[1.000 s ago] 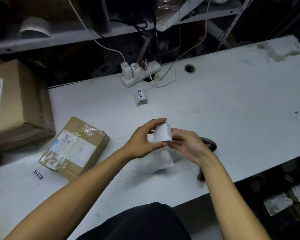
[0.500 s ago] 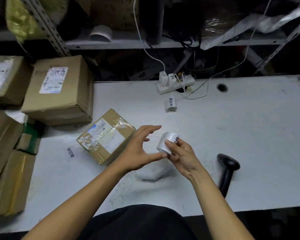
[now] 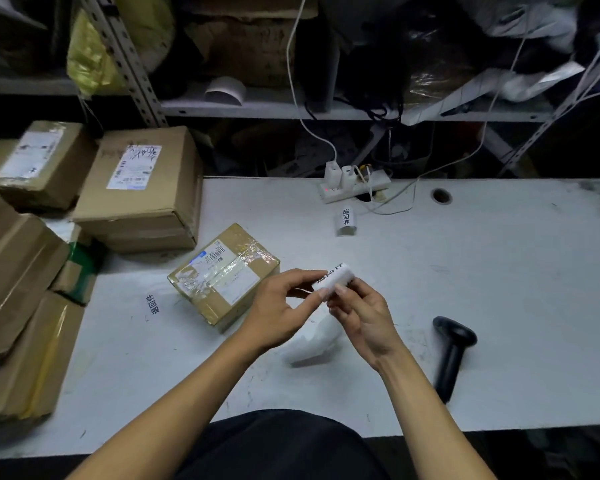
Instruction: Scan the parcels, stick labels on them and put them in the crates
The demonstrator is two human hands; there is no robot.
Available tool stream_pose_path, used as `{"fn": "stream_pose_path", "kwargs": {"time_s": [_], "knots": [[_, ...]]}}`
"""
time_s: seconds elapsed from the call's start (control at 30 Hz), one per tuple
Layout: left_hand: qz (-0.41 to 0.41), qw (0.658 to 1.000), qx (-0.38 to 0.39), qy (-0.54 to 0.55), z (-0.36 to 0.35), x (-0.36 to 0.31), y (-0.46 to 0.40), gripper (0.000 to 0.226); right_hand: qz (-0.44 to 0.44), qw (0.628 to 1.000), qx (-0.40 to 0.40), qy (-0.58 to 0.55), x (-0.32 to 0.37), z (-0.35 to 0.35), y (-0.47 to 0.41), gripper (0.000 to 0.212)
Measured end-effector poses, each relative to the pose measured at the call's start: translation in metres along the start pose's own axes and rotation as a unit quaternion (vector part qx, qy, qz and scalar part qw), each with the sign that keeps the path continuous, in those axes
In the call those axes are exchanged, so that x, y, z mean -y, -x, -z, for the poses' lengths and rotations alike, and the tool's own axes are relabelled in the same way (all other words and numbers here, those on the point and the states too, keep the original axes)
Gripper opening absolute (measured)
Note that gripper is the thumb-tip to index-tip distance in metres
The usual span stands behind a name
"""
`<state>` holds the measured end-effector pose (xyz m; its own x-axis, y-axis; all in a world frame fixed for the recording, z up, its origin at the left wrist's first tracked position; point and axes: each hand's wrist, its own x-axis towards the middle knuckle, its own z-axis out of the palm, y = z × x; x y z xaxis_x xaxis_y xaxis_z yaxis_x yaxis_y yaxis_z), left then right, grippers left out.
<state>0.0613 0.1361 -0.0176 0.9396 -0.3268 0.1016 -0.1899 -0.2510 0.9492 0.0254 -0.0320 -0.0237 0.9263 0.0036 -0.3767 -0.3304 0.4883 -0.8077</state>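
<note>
A small white roll of labels (image 3: 336,276) with black characters is held above the white table (image 3: 499,271). My right hand (image 3: 361,313) grips the roll from below, and my left hand (image 3: 281,310) pinches its left end with thumb and fingers. A white strip of backing paper (image 3: 312,344) hangs from the roll down to the table. Just left of my hands lies a small taped cardboard parcel (image 3: 226,275) with a shipping label. A black handheld scanner (image 3: 452,351) lies on the table to the right of my right hand.
Several larger cardboard boxes (image 3: 142,188) are stacked along the left side. A loose curled label (image 3: 346,220) and a power strip (image 3: 354,185) sit at the back of the table. Another label (image 3: 152,304) is stuck flat on the table. Metal shelving stands behind.
The view has swung left and down, bringing the stacked boxes into sight. My left hand has closed its fingers onto the roll's end; half a second ago they were spread beside it.
</note>
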Motion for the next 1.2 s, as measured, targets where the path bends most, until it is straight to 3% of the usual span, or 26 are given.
{"fn": "stream_pose_path", "kwargs": {"time_s": [0.2, 0.33, 0.4, 0.47, 0.53, 0.6, 0.73, 0.8, 0.87, 0.97, 1.13, 1.2], "knots": [[-0.036, 0.998, 0.039, -0.04, 0.004, 0.0, 0.003, 0.012, 0.04, 0.995, -0.05, 0.074, -0.002, -0.005, 0.002, 0.03], [0.036, 0.994, 0.101, -0.008, 0.016, -0.002, 0.007, 0.022, 0.057, 0.991, -0.041, 0.113, -0.003, -0.002, 0.002, 0.042], [0.099, 0.989, 0.104, 0.043, 0.02, 0.0, 0.01, 0.029, 0.047, 0.989, -0.031, 0.136, -0.006, -0.001, 0.002, 0.039], [0.174, 0.975, 0.061, 0.121, 0.02, 0.001, 0.012, 0.031, 0.038, 0.99, -0.018, 0.134, -0.009, -0.001, 0.003, 0.037], [0.233, 0.954, -0.045, 0.185, 0.023, 0.001, 0.013, 0.033, 0.024, 0.993, -0.013, 0.116, -0.011, 0.004, 0.004, 0.042], [0.23, 0.949, -0.13, 0.171, 0.034, 0.006, 0.015, 0.037, -0.003, 0.987, -0.051, 0.15, -0.011, 0.011, 0.006, 0.048], [0.211, 0.956, -0.14, 0.147, 0.053, 0.014, 0.028, 0.02, -0.039, 0.893, -0.219, 0.391, -0.02, 0.014, 0.004, 0.059], [0.202, 0.958, -0.122, 0.16, 0.054, 0.015, 0.033, 0.01, -0.073, 0.922, -0.186, 0.332, -0.021, -0.002, -0.001, 0.054], [0.186, 0.962, -0.113, 0.163, 0.053, 0.017, 0.037, 0.011, -0.165, 0.96, -0.1, 0.202, -0.019, -0.027, -0.005, 0.061], [0.159, 0.972, -0.115, 0.126, 0.058, 0.022, 0.039, 0.016, -0.259, 0.964, -0.02, 0.062, -0.015, -0.058, -0.013, 0.063], [0.182, 0.966, -0.138, 0.125, 0.083, 0.026, 0.037, 0.021, -0.255, 0.967, 0.004, -0.011, -0.023, -0.083, -0.036, 0.01], [0.189, 0.967, -0.121, 0.12, 0.097, 0.033, 0.033, 0.024, -0.228, 0.974, 0.0, 0.012, -0.028, -0.086, -0.046, 0.008]]}}
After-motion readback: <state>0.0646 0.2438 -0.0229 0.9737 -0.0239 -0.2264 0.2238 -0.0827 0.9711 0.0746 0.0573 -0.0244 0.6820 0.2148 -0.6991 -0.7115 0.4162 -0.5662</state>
